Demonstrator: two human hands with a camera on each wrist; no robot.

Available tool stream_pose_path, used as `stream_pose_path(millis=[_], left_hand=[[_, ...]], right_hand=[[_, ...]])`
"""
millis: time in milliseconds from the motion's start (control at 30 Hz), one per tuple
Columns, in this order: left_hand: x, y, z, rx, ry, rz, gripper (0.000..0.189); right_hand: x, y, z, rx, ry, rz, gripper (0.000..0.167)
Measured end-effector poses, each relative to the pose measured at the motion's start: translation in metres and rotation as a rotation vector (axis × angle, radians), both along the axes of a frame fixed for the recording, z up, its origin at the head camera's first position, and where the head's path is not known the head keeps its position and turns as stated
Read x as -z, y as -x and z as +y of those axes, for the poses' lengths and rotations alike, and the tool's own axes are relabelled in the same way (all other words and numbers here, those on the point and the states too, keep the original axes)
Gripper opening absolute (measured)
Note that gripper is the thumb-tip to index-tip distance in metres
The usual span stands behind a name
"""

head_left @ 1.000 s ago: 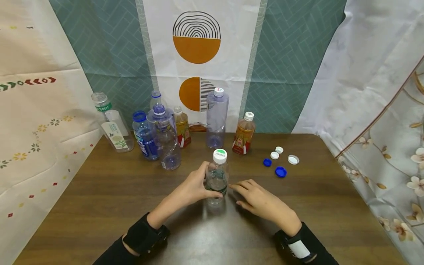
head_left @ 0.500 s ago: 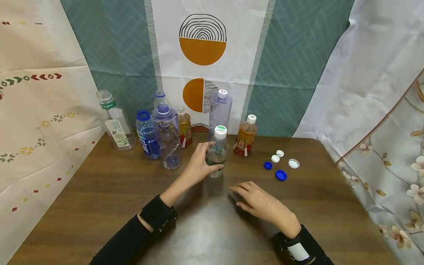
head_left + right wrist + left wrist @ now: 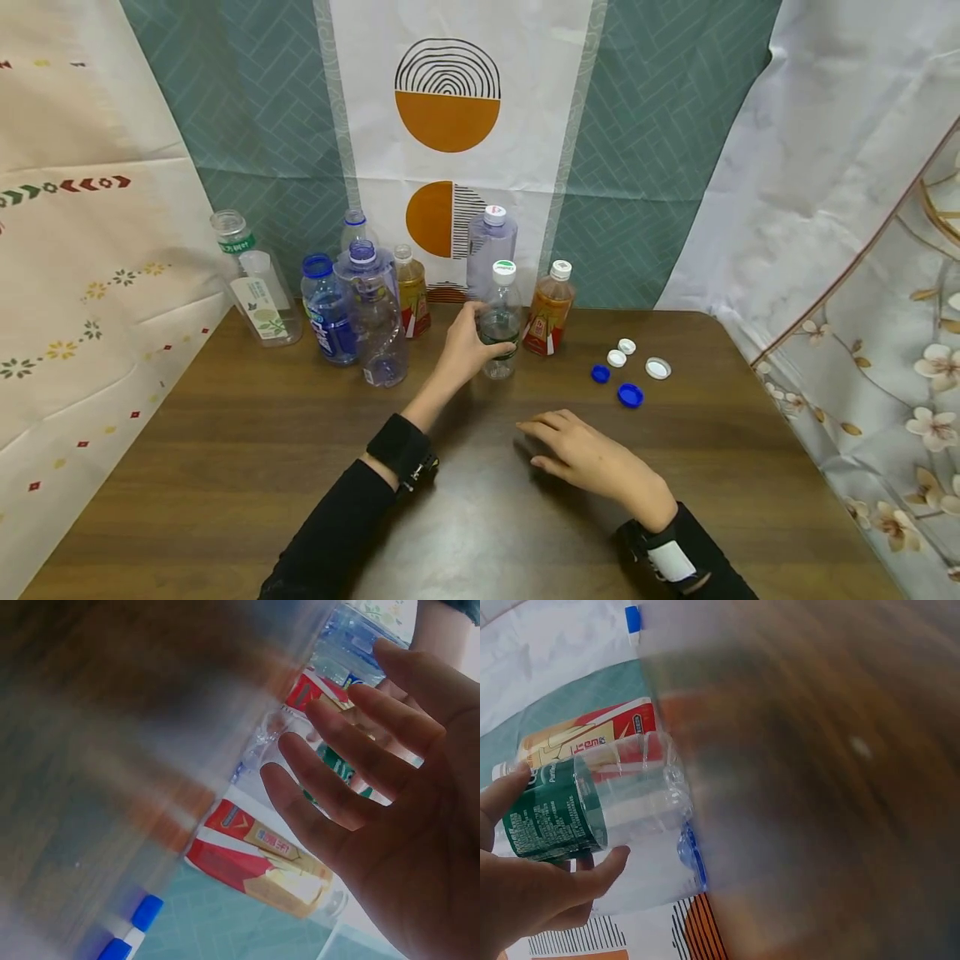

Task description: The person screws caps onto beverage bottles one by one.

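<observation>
My left hand (image 3: 468,346) grips a clear plastic water bottle (image 3: 500,321) from its left side, thumb in front. The bottle is upright, with a white cap and a green label (image 3: 551,810) that the left wrist view shows close up. Right behind it stands a tall, pale purple bottle (image 3: 491,242) with a white cap, partly hidden. Just to its right is an amber drink bottle (image 3: 551,312) with a red label. My right hand (image 3: 596,462) hovers low over the table's middle, its fingers (image 3: 360,757) spread loosely and holding nothing.
Several uncapped bottles cluster at the back left, among them a blue-labelled one (image 3: 330,321) and a clear one (image 3: 382,333). A large bottle (image 3: 262,292) leans further left. Loose caps, blue (image 3: 630,395) and white (image 3: 657,368), lie on the right of the wooden table (image 3: 247,467).
My left hand has carried the water bottle away from me, from the table's middle to the back row beside the amber bottle. The right hand has stayed almost still.
</observation>
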State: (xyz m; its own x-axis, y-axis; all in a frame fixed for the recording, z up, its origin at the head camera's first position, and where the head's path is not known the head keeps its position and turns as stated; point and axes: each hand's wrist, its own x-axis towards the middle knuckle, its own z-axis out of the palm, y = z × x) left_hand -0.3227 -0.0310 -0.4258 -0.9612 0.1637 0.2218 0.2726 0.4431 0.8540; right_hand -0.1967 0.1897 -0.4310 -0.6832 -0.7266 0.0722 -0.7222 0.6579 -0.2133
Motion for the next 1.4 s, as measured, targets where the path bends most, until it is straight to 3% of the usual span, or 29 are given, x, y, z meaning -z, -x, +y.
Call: stream_pose_path(millis=[367,667,867,967,1033,1167,1233,1300,1400], left_hand=[[-0.003,0.003,0.006,0.007,0.033,-0.012,0.082],[0.000,-0.008,-0.003,0.023,0.089,-0.007,0.097],[-0.010,-0.032,-0.013,0.063,0.194,0.119,0.094],[-0.024,-0.051,-0.020,0.075,0.277,0.239,0.084],[-0.036,-0.063,-0.028,0.067,0.322,0.371,0.077],[-0.064,-0.080,-0.052,-0.032,0.330,0.678,0.064],[-0.077,-0.087,-0.066,-0.115,0.300,0.768,0.061],[-0.086,-0.094,-0.081,-0.201,0.275,0.776,0.062],[-0.092,-0.098,-0.104,-0.306,0.243,0.652,0.071]], right_hand=[[-0.006,0.003,0.004,0.007,0.006,-0.027,0.047],[-0.005,0.002,0.005,-0.008,-0.026,-0.042,0.046],[-0.002,0.000,0.006,-0.013,-0.041,-0.004,0.047],[-0.002,-0.001,0.007,-0.013,-0.044,0.011,0.047],[-0.002,-0.001,0.008,-0.012,-0.045,0.012,0.046],[-0.003,-0.001,0.007,-0.016,-0.043,0.008,0.045],[-0.003,-0.001,0.007,-0.026,-0.039,0.011,0.044],[-0.002,-0.002,0.007,-0.035,-0.034,0.013,0.044],[-0.001,-0.002,0.006,-0.039,-0.031,0.005,0.043]])
